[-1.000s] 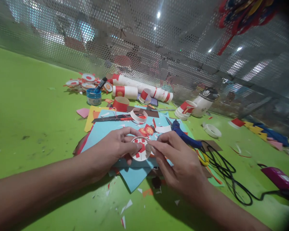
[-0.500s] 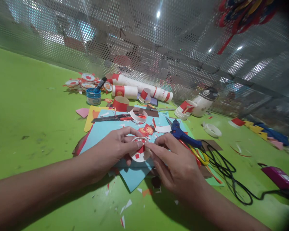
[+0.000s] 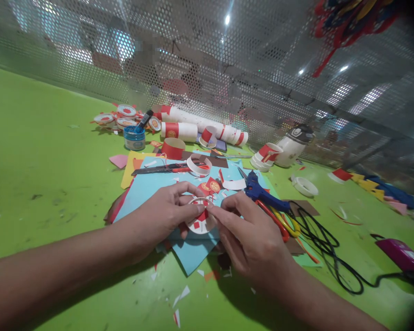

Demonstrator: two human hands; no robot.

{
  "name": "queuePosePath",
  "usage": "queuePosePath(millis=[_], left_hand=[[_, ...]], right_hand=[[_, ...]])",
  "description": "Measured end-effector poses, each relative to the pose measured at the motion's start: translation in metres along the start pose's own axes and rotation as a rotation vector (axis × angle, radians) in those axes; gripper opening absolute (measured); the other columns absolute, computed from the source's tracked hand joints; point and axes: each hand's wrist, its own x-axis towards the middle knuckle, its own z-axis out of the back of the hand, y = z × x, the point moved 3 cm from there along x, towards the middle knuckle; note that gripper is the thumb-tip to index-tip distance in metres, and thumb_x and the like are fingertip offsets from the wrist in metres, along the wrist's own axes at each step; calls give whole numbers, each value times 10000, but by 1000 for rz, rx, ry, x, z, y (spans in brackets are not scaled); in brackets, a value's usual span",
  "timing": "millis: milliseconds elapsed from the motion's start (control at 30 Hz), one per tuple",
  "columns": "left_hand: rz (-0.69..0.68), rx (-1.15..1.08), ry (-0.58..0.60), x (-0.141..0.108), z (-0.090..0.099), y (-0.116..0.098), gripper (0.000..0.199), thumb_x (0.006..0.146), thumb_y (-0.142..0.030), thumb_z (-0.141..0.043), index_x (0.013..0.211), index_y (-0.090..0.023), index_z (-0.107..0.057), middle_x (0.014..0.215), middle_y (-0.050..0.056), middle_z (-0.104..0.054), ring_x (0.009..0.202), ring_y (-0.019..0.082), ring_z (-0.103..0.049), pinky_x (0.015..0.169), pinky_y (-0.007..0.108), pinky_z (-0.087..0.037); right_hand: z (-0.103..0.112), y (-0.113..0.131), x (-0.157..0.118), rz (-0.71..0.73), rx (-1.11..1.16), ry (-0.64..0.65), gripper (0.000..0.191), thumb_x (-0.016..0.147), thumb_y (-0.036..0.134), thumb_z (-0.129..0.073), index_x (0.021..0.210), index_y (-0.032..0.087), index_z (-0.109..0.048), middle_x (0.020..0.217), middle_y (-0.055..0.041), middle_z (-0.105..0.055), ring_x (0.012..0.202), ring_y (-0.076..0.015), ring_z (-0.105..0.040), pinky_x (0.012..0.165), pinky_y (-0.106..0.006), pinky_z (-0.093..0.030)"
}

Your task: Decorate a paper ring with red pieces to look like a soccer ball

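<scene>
A round white paper disc with a low rim (image 3: 200,227), like a cut-off cup base, carries small red pieces on its face. My left hand (image 3: 163,209) grips it from the left, thumb on its face and fingers behind. My right hand (image 3: 251,230) is closed at its right edge, thumb and index finger pinched over its middle; anything tiny between those fingertips is hidden. Just beyond the disc lie red paper pieces with gold emblems (image 3: 213,185) on light blue paper (image 3: 148,186). Close to my right hand rests a blue glue gun (image 3: 265,195).
Scissors with yellow handles (image 3: 290,225) and a black cable (image 3: 326,250) lie to the right. Farther back are a cutter (image 3: 158,169), paper rings (image 3: 173,149), a blue jar (image 3: 134,138), stacked cups (image 3: 179,132) and a white bottle (image 3: 291,149). A perforated metal screen (image 3: 193,59) borders the green table.
Almost nothing differs. The disc and my fingertips have shifted very slightly downward, with both hands keeping the same hold.
</scene>
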Motion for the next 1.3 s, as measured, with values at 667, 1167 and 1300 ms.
queuePosePath(millis=[667,1167,1300], left_hand=[[10,4,11,1,0,0,111,845,-248,-603,902,-197,-522,566,-70,-540,389,45,-409,314,117,-254],[3,33,11,-1,0,1,190,802,-259,-629,956,-206,-532,577,-66,-524,437,70,-429,320,137,-260],[-1,18,13,-2,1,0,234,764,-222,-642,973,-200,-540,584,-60,-536,465,79,-459,343,147,-290]], right_hand=[[-2,-2,-1,-33,7,15,303,949,100,-425,1047,-4,-693,823,-124,-532,723,-199,-469,587,-331,-429],[-1,0,0,-61,41,14,268,941,81,-426,985,7,-680,833,-133,-544,744,-206,-490,613,-342,-453],[2,0,0,-45,78,-27,243,943,73,-442,959,27,-679,832,-121,-547,767,-199,-500,639,-333,-453]])
